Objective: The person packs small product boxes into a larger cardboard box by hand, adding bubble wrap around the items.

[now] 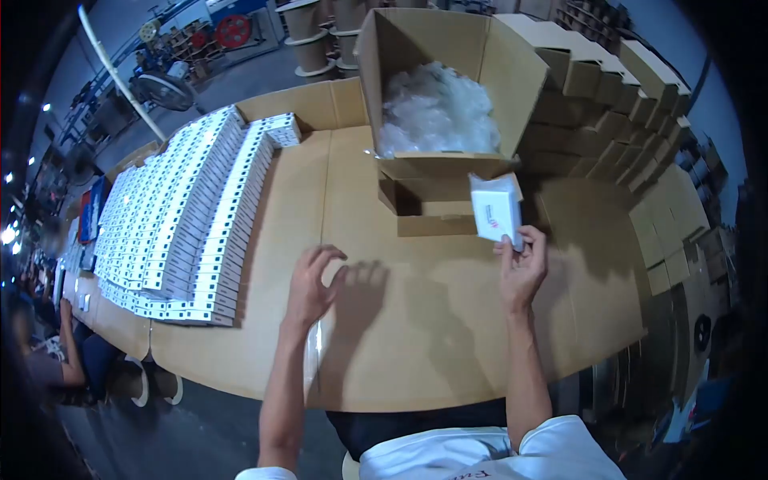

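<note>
White packet (495,210) in clear plastic, right of ctr, gripped low by R hand (524,268), thumb vs. fingers at its bottom edge. L hand (314,286) holds nothing, fingers loosely curled w/ thumb well apart, over the cardboard top (416,320), ctr-left.

Packet prob. light, fairly stiff inside; film looks slick & loose at top, so best hold = flat faces or lower edges, not the film end. Corners might dent; contents can't tell.

Just beyond packet, ctr: open small carton (436,226), packet overlapping its R end in view. Behind it, top ctr: big box (432,32) w/ clear bags (440,108); small carton + box front stand between R hand & bags. Left: white stacks (176,208). Upper right: brown cartons (592,112). Far-left edge: co-worker's arm (70,344).
</note>
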Demonstrator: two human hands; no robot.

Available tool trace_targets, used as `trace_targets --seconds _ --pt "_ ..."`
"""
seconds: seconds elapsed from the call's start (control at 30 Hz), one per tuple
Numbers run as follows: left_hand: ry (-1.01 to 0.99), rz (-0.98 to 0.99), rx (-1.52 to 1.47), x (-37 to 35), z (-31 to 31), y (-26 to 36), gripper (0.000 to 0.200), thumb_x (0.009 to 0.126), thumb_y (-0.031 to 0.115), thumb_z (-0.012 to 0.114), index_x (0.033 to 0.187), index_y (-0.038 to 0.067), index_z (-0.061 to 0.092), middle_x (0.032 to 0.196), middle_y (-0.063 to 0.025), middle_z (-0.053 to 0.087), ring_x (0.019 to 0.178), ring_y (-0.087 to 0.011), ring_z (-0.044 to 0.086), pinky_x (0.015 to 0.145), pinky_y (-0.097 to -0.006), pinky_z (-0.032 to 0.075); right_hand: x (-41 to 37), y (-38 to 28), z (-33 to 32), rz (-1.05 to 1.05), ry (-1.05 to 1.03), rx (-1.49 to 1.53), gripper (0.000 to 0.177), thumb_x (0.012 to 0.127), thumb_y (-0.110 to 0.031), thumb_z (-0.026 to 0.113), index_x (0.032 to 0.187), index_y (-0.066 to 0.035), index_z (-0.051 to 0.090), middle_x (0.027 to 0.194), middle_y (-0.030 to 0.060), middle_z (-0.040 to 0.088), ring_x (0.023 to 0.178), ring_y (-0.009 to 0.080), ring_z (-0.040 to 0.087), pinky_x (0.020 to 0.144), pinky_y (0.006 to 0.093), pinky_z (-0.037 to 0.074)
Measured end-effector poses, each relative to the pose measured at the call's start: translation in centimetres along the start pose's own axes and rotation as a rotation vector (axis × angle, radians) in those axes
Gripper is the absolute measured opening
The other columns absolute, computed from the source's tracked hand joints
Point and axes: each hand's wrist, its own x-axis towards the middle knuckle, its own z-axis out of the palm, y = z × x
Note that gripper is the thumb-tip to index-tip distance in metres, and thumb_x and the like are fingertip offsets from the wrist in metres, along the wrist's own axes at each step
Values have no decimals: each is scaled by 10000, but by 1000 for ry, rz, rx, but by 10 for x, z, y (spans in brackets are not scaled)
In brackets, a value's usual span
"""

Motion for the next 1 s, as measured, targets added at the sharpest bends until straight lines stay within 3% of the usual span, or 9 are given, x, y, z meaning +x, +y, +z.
trace_targets --seconds 0.1,0.27,0.33,0.5,0.7,0.83,1.0 --pt "14 -11 132 54 -29 -37 244 816 66 748 1040 56 651 1133 -135 641 1114 -340 596 962 -425 480 22 17 16 -74 73 -107 230 910 60 647 1104 49 524 1027 98 526 838 183 677 679 288 605" --pt "77 -40 329 138 -48 -130 235 838 152 730 1045 74 652 1132 -149 627 1128 -365 573 972 -447 468 37 40 23 -256 71 -477 267 848 63 667 1087 30 554 1000 180 534 926 364 600 687 428 530" --pt "77 -94 372 170 -44 -176 281 834 177 719 1068 54 626 1144 -187 613 1127 -383 563 985 -459 462 40 30 30 -173 38 -441 273 860 39 661 1114 17 562 999 193 548 916 407 590 718 469 501" --pt "73 -208 455 223 -15 -269 350 794 100 634 1118 -14 571 1148 -225 599 1110 -418 566 965 -491 479 56 23 35 -224 -41 -679 313 829 45 629 1127 12 541 1042 198 552 980 423 566 802 503 439" --pt "58 -99 605 263 6 -273 390 776 51 602 1154 -15 535 1214 -210 553 1231 -373 517 1010 -424 483 63 19 38 -141 -53 -675 334 785 63 604 1106 19 524 1026 204 536 984 429 549 818 493 432" --pt "127 29 608 277 26 -289 415 761 27 607 1154 -28 485 1212 -204 518 1201 -362 510 1020 -400 466 62 21 31 -87 -86 -668 339 774 64 595 1102 26 520 1017 198 528 957 417 556 795 477 439" --pt "227 36 603 277 39 -281 378 769 2 597 1131 -23 491 1158 -197 511 1156 -359 513 994 -405 472 63 20 31 15 -94 -617 316 764 68 576 1074 52 518 986 188 515 894 392 538 760 456 441"
